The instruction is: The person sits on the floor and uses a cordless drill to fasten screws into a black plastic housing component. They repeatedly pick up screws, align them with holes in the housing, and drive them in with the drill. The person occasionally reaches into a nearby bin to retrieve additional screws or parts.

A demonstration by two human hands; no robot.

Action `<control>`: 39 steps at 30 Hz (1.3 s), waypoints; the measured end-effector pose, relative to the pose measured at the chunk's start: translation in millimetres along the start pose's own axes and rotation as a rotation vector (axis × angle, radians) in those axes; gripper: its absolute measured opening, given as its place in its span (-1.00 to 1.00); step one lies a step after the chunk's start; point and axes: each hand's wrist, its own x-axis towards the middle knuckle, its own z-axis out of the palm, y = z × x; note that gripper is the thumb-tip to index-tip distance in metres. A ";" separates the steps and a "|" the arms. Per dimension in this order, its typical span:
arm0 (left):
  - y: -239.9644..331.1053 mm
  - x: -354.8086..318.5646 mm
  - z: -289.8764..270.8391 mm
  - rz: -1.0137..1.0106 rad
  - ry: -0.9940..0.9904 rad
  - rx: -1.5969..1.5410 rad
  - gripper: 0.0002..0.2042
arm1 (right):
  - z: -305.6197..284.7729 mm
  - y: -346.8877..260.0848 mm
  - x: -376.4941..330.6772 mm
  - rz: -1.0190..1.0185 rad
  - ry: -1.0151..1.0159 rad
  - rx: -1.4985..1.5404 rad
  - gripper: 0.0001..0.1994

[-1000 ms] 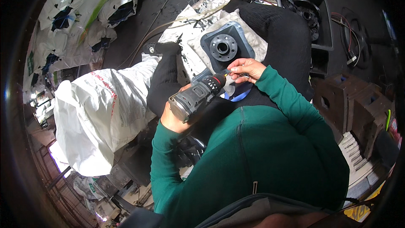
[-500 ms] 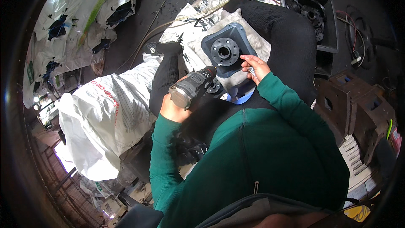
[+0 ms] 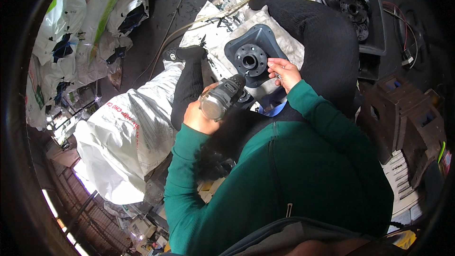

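My left hand (image 3: 198,117) is closed round the grip of a grey and black cordless drill (image 3: 219,102). The drill points away from me, its tip near the lower edge of a round black flange (image 3: 257,64) with a centre hole and a ring of small holes. This flange sits on a dark grey square housing with rounded corners (image 3: 262,33), lying on pale cloth between my legs. My right hand (image 3: 287,74) is at the flange's right side, thumb and forefinger pinched together. Small silvery pieces that look like screws show under its curled fingers, mostly hidden.
A grey bin (image 3: 374,14) of black round parts stands at the far right. Brown metal blocks (image 3: 395,109) lie to the right. On the left are a large white sack (image 3: 128,132) and several stuffed white bags (image 3: 61,23). Cables (image 3: 208,16) cross the floor ahead.
The drill has swung slightly right and tilted more upright, its tip now close to the flange's lower edge. My right hand has shifted slightly, its fingers more closed over the silvery pieces.
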 end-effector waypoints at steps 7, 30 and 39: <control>-0.7 25.8 -2.3 0.173 -0.002 -0.017 -0.35 | 6.0 -3.4 7.5 0.019 0.027 -0.002 -0.72; -16.2 -37.7 49.2 0.598 0.353 -0.182 -0.66 | -9.9 -17.7 -27.5 0.017 -0.296 0.122 -0.47; -15.2 -60.7 74.3 0.659 0.372 -0.290 -0.65 | -2.2 -14.5 -66.5 0.138 -0.555 0.110 -0.35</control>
